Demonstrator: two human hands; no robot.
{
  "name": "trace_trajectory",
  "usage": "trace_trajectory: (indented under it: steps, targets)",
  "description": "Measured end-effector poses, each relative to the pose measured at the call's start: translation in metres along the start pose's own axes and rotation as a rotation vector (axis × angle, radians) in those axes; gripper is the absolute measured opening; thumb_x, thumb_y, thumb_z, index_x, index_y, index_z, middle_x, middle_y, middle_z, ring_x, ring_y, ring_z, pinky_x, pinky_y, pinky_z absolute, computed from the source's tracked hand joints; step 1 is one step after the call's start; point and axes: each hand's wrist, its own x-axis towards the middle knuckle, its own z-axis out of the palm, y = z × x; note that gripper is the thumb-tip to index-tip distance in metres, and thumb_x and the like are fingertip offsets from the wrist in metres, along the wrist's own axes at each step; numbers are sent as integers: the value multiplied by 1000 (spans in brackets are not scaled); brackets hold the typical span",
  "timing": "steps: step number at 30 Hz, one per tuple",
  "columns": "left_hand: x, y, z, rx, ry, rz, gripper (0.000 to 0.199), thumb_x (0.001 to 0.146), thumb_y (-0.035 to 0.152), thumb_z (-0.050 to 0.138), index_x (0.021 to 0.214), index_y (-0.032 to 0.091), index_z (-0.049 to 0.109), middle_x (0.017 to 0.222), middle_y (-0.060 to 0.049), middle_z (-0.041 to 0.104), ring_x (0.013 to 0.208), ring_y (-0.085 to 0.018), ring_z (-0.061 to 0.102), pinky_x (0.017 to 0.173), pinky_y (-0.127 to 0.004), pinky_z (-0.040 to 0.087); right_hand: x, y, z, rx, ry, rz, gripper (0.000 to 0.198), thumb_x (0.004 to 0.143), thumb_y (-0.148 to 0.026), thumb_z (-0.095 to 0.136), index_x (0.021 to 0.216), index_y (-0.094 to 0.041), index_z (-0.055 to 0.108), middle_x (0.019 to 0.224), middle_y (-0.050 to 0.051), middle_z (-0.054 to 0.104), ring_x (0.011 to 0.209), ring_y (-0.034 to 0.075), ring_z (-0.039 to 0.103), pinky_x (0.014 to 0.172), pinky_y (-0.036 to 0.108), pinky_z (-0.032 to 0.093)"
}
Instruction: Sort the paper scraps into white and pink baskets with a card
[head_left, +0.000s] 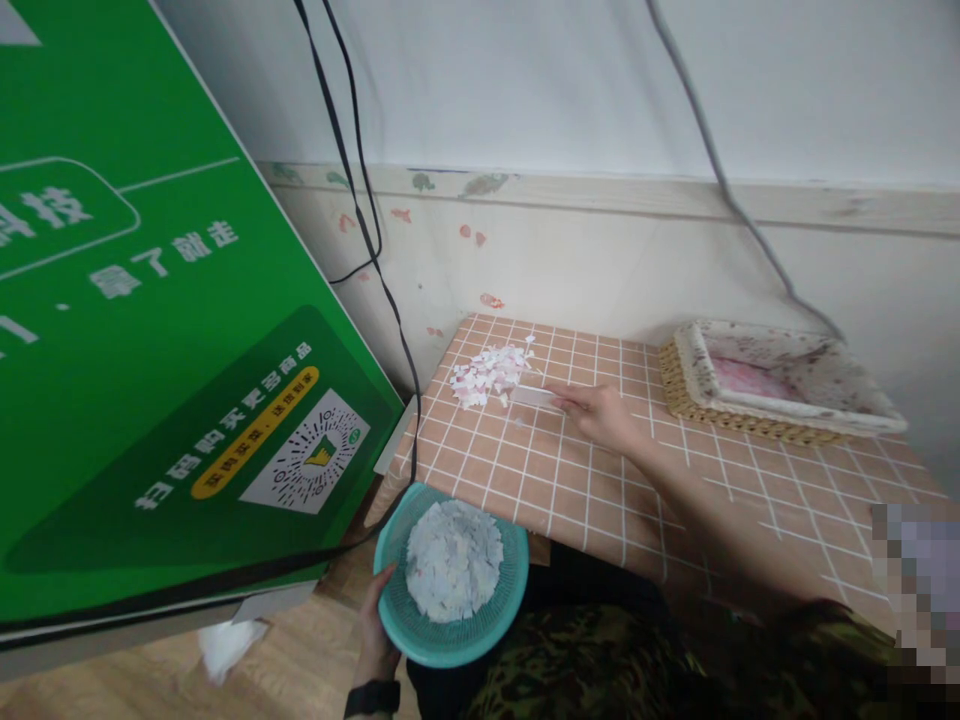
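My left hand (pixel 377 615) grips the left rim of a round teal plastic basket (pixel 516 590), held just below the table's front edge. Inside the basket lies a heap of small white paper scraps (pixel 454 560). Over the tabletop, my right hand (pixel 596 412) pinches a flat, pale strip (pixel 534 397), perhaps card or plastic; its material is unclear. The strip's far end is beside a loose pile of white and pinkish paper scraps (pixel 487 375) near the table's back left corner.
A wicker basket (pixel 679 385) with a patterned cloth lining stands at the right, against the wall. The table (pixel 600 500) has a brown checked cover. A large green panel (pixel 187 300) rises at the left, with black cables (pixel 358 200) hanging beside it. A white bag (pixel 229 645) lies on the floor.
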Motion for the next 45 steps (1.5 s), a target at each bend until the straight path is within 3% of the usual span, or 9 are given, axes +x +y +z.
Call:
trace_trajectory:
  steps: [3, 8, 12, 23, 30, 34, 38, 45]
  targets:
    - [3, -1, -3, -46, -19, -41, 16, 69, 22, 64, 78, 14, 73, 72, -7, 76, 89, -30, 70, 85, -41, 54, 3, -1, -2, 9, -19, -18, 32, 90, -29, 50, 118, -28, 65, 112, 3, 67, 90, 22, 69, 75, 33, 54]
    - [2, -1, -3, -75, -68, -83, 19, 70, 25, 64, 83, 15, 74, 78, -8, 77, 90, -31, 70, 84, -41, 55, 10, -1, -12, 62, -116, -22, 32, 88, -28, 53, 117, -27, 66, 101, 3, 72, 74, 20, 69, 67, 33, 53]
    - [-3, 1, 1, -69, -77, -82, 20, 70, 24, 63, 84, 14, 74, 77, -8, 77, 89, -31, 70, 84, -42, 55, 16, 2, -11, 85, -96, -14, 33, 88, -29, 53, 118, -24, 66, 105, 5, 71, 82, 21, 69, 74, 34, 52]
    - [-3, 0, 0, -39, -58, -98, 22, 69, 28, 63, 84, 15, 74, 76, -9, 77, 88, -33, 71, 78, -42, 57, 22, 0, -15, 133, -119, -56, 31, 87, -27, 55, 116, -26, 66, 106, 3, 71, 86, 21, 69, 73, 32, 53]
    - [-2, -3, -3, -45, -59, -74, 20, 69, 26, 63, 81, 15, 74, 75, -8, 77, 87, -32, 71, 79, -41, 56, 30, 5, -10, 70, -105, -78, 33, 86, -25, 55, 117, -27, 65, 101, 3, 72, 76, 19, 69, 66, 30, 52]
    - [-6, -1, -1, -47, -41, -72, 20, 69, 24, 63, 82, 15, 74, 75, -8, 77, 86, -30, 71, 80, -40, 56, 30, 2, -15, 135, -172, -107, 35, 86, -23, 55, 119, -27, 64, 105, 1, 71, 85, 19, 69, 72, 30, 53]
    - [-10, 2, 2, -60, -8, -71, 15, 68, 21, 63, 76, 14, 73, 69, -7, 76, 81, -28, 72, 82, -38, 56, 31, 4, -16, 102, -121, -66, 31, 86, -26, 54, 115, -25, 67, 105, 4, 71, 86, 21, 69, 74, 33, 53]
    - [-9, 1, 2, -43, -45, -82, 18, 68, 24, 64, 80, 14, 74, 70, -8, 76, 87, -32, 70, 82, -42, 56, 42, 13, -15, 161, -169, -10, 32, 84, -26, 57, 114, -26, 67, 113, 4, 68, 94, 23, 67, 83, 37, 52]
